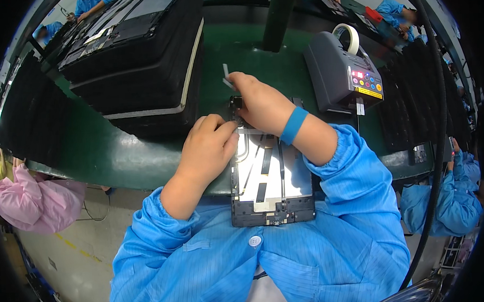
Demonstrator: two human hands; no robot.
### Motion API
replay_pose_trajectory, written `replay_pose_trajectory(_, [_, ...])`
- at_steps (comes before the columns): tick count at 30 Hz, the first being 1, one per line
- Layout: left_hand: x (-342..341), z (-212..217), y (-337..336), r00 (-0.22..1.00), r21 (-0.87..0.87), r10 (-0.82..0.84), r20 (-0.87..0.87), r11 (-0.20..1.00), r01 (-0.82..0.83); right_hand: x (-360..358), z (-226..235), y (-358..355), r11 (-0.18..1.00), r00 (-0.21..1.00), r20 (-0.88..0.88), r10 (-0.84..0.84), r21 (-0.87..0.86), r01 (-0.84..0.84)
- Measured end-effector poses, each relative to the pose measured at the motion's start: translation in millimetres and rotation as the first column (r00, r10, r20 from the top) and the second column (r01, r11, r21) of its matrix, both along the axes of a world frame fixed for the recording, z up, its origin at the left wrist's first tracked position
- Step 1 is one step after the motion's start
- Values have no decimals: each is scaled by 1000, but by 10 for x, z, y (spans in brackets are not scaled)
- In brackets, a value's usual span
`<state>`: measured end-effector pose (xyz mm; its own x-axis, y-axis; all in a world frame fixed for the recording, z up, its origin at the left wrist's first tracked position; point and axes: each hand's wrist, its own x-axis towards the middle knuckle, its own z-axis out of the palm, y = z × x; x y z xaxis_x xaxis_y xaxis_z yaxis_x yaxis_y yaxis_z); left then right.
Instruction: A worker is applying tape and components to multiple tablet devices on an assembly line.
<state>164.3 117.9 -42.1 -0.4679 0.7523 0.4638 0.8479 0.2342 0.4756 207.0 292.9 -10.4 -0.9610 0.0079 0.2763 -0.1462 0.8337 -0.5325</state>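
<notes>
An opened tablet (294,175), its silvery inner side and black lower board exposed, lies between me and the bench edge. My left hand (207,147) is closed at its upper left edge, fingertips pressed against the frame. Over the tablet's upper end is my right hand (259,104), fingers curled down and a blue band round the wrist. A pale, bent strip (226,72), looking like tape, sticks out by the right hand's fingers. Both sets of fingertips nearly meet at the upper left corner, and the right hand hides part of that end.
Black trays (136,74) stand stacked at the left, with tablet parts on top. A grey tape dispenser (338,74) with a tape roll stands on the green bench (134,161) at the right. A black cable (439,88) hangs at the right. Other people work around the bench.
</notes>
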Motion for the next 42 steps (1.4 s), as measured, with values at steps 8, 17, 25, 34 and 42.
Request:
replay_pose_trajectory(8, [-62, -57, 36, 993, 49, -15, 117, 999, 9, 96, 83, -43, 960, 954, 125, -272, -28, 278])
replay_pose_trajectory(17, [-72, -53, 37, 991, -16, -14, 133, 1000, 16, 259, 215, 259, 961, 978, 2, 211, -185, -207])
replay_pose_trajectory(25, [-104, -91, 34, 992, -7, -23, 124, 1000, 24, 163, 118, -15, 939, 979, -108, 172, 318, -130])
replay_pose_trajectory(34, [-105, -101, 29, 990, 6, -23, 138, 1000, 22, 167, -109, 153, 896, 994, 93, 58, -445, -11])
replay_pose_trajectory(42, [-83, -73, 17, 982, -10, -21, 187, 1000, 23, 159, -68, 222, 764, 986, 160, 36, -641, 77])
